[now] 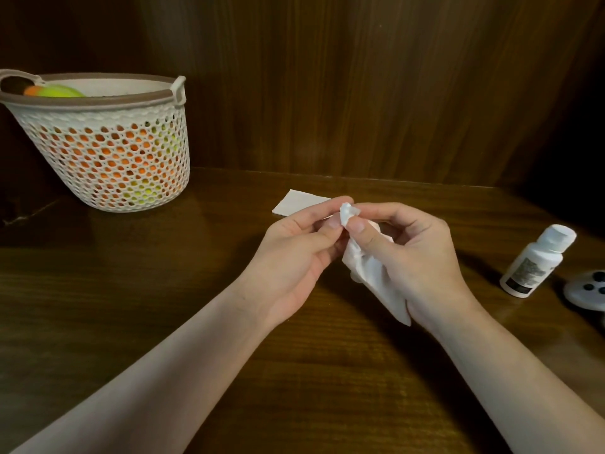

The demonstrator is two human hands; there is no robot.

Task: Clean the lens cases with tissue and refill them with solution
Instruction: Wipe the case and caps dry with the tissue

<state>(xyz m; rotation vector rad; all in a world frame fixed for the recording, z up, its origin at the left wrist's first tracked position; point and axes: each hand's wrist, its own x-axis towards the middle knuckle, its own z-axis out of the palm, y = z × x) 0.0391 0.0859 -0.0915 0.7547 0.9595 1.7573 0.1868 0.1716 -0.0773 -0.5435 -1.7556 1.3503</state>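
Both hands meet above the middle of the dark wooden table point(163, 322). My right hand point(422, 267) pinches a crumpled white tissue point(370, 270), whose tail hangs down past the palm. My left hand point(294, 263) closes its thumb and fingers against the tissue's bunched top; whatever it holds under the tissue is hidden, so I cannot tell if a lens case is there. A flat white tissue sheet point(296, 203) lies on the table just behind the hands. The white solution bottle point(537, 260) stands tilted at the right, its cap on.
A white perforated basket point(108, 165) with orange and green contents stands at the back left. A white round object with dark spots point(589, 290) lies at the right edge, beside the bottle. A wooden wall point(360, 93) closes the back.
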